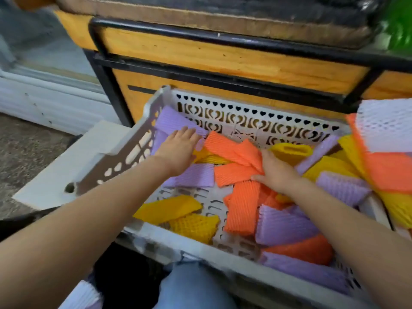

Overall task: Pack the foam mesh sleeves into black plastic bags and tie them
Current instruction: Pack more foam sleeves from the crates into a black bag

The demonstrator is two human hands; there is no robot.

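"Foam mesh sleeves (pixel 243 210) in purple, orange and yellow, lying loose and crisscrossed on the bottom of that white crate (pixel 245 109). See them?"

"I do. What are the hands up to?"

"The right hand (pixel 275 171) is in the middle of the crate, fingers (pixel 268 158) curled over an orange sleeve (pixel 234 150), thumb pinching it from the near side. The left hand (pixel 178 150) is flat, fingers straight and close together, palm down on a purple sleeve (pixel 176 121) that leans in the far left corner."

"Is the left one holding anything?"

"No, only resting on it."

"And around the crate?"

"Its far wall is cut with heart-shaped holes. Just beside it on the right sits a stack of sleeves (pixel 388 170), white on top, then orange and yellow. On the left a flat white board (pixel 66 166) lies against the crate's side. Behind it is a wooden stand (pixel 223 56) in a black metal frame. A knee in blue jeans (pixel 194 284) shows below the near rim, with more pale sleeves (pixel 82 295) beside it, too blurred to say more."
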